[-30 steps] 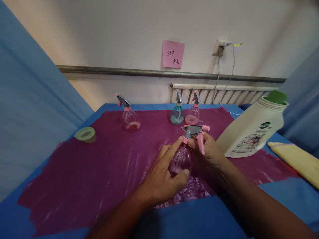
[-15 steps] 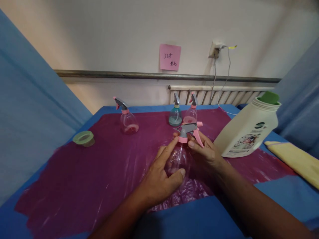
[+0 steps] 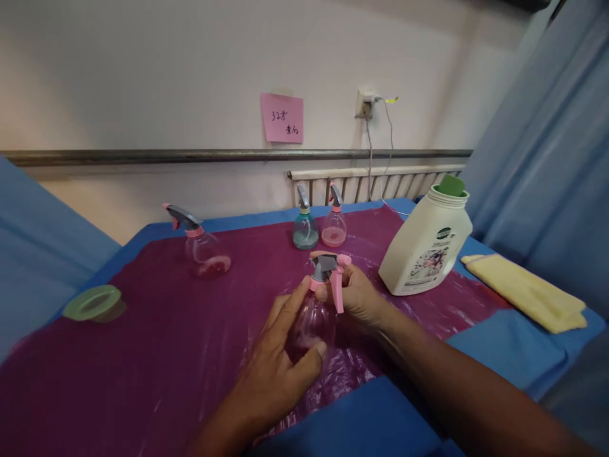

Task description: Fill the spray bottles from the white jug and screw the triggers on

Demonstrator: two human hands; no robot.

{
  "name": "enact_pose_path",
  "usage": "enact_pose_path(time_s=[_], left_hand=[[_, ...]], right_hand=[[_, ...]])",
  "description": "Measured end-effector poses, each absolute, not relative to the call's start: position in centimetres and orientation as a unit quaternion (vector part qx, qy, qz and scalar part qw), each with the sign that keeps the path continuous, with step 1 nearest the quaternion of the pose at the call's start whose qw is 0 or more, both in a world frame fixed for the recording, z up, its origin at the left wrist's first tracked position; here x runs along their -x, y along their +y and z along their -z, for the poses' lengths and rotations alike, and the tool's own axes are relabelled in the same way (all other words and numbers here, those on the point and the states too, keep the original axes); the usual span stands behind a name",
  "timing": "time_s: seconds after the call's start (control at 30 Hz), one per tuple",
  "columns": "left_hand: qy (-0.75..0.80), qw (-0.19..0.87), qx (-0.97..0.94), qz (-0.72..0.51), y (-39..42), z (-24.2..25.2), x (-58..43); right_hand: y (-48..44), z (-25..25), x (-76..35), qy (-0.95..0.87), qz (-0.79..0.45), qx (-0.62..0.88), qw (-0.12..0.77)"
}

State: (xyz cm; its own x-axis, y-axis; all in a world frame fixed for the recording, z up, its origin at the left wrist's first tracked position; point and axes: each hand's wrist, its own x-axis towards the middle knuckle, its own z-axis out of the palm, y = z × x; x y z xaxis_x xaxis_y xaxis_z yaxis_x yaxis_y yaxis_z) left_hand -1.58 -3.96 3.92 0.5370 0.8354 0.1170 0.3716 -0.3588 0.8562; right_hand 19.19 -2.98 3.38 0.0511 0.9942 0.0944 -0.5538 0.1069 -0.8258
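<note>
A clear spray bottle [image 3: 311, 327] with a grey and pink trigger head [image 3: 328, 270] stands between my two hands, near the front of the purple plastic sheet [image 3: 190, 355]. My left hand [image 3: 280, 355] is wrapped around the bottle's body, its index finger reaching up to the pink collar. At the neck, my right hand [image 3: 359, 298] grips the collar with thumb and fingers, just behind the pink trigger. Some of the right fingers are hidden by the spray head. The nozzle points to the right.
Behind are a teal spray bottle [image 3: 305, 228] and a pink-tinted one [image 3: 334, 227]; another spray bottle [image 3: 204, 252] stands left. A green bowl [image 3: 94, 303] sits far left. Right are a cream jug [image 3: 419, 247] with a green scoop [image 3: 451, 185] and a yellow cloth [image 3: 526, 292].
The camera view has swung right, so the surroundings shift left. The spray head has turned, with its trigger now facing more toward me. Both hands remain on the bottle.
</note>
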Motion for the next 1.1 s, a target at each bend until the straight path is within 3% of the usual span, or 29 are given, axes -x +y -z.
enact_pose_path(time_s=[0.33,0.8,1.1], left_hand=[[0.353,0.450,-0.768,-0.288,-3.9,-5.5,1.7],[0.368,0.445,-0.779,-0.245,-4.3,-5.0,1.9],[0.343,0.458,-0.778,-0.259,-4.6,-5.7,2.0]], right_hand=[[-4.6,-3.9,-19.5,-0.396,-0.618,0.257,0.629],[-4.3,-3.2,-19.8,-0.349,-0.582,0.336,0.653],[-6.0,-3.7,-19.8,-0.346,-0.629,0.301,0.628]])
